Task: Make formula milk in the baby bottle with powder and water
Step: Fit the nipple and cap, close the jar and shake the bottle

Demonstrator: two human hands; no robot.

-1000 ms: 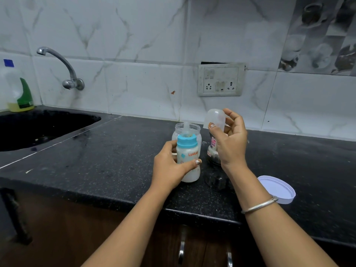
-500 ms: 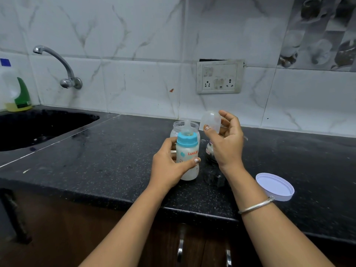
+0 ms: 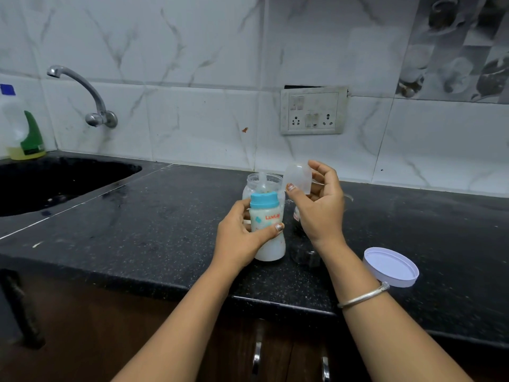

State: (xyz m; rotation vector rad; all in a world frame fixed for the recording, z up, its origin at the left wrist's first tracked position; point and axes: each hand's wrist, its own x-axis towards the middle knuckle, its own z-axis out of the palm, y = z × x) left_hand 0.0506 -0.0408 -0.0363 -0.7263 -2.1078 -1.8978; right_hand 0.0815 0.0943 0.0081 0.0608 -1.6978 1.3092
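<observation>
Both forearms bare, no sleeves. Thin silver bangle (image 3: 363, 295) on right wrist. Nail polish on fingers (image 3: 279, 227), worn.

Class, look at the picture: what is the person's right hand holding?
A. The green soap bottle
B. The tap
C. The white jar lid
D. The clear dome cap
D: the right hand pinches the clear dome cap above the counter, beside the baby bottle.
</observation>
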